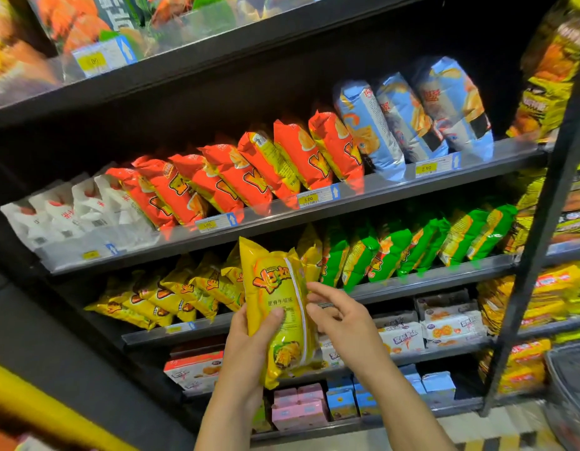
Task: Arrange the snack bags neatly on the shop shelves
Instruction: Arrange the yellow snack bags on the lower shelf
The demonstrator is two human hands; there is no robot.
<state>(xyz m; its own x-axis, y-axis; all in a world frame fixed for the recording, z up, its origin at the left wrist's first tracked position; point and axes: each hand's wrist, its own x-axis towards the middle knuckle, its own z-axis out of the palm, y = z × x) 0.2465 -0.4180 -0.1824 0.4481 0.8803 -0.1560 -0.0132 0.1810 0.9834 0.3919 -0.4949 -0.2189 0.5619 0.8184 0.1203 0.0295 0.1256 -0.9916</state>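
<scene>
- My left hand (pixel 249 333): thumb and fingers wrapped round the yellow snack bag (pixel 275 301), with the orange "Ye…" logo legible.
- My right hand (pixel 340 317): fingers loosely spread, empty, beside the bag's right edge.
- I hold the bag upright before the yellow-bag row (pixel 171 297); the price label (pixel 310 199) above reads "3.00".

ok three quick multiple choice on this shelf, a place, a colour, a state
1. Shiny green snack bags stand: A) right of the shelved yellow bags B) top shelf C) floor
2. Colour between white packs and light blue bags: A) purple B) red-orange C) black
3. Left hand: A) hangs empty B) rests on a shelf C) grips a yellow plastic snack bag
A, green follows yellow in one line; B, a red-orange row fills that gap; C, thumb curls over the bag.
</scene>
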